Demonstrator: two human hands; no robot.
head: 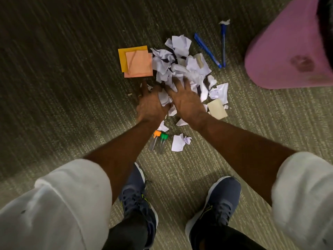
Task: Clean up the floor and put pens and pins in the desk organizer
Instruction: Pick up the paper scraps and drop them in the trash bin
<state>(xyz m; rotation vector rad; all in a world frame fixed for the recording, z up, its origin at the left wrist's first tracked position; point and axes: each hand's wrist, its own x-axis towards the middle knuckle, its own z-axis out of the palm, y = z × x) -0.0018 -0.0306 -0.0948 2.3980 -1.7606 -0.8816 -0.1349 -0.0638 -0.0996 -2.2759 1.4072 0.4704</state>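
Observation:
A heap of crumpled white paper scraps (182, 64) lies on the striped carpet. My left hand (150, 103) and my right hand (185, 100) reach down side by side onto the near edge of the heap, fingers spread, blurred by motion. Scraps show between and under them; I cannot tell whether either hand grips any. Two blue pens (207, 50) lie to the heap's right. Orange and pink sticky notes (137, 62) sit at its left. Two clear tubes with an orange cap and a green cap (159, 141) lie near my arms.
A pink rounded object (288, 51) fills the upper right corner. A beige card (217, 109) lies right of my right hand. One loose paper ball (180, 142) sits beside the tubes. My two dark shoes (180, 204) stand on the carpet below.

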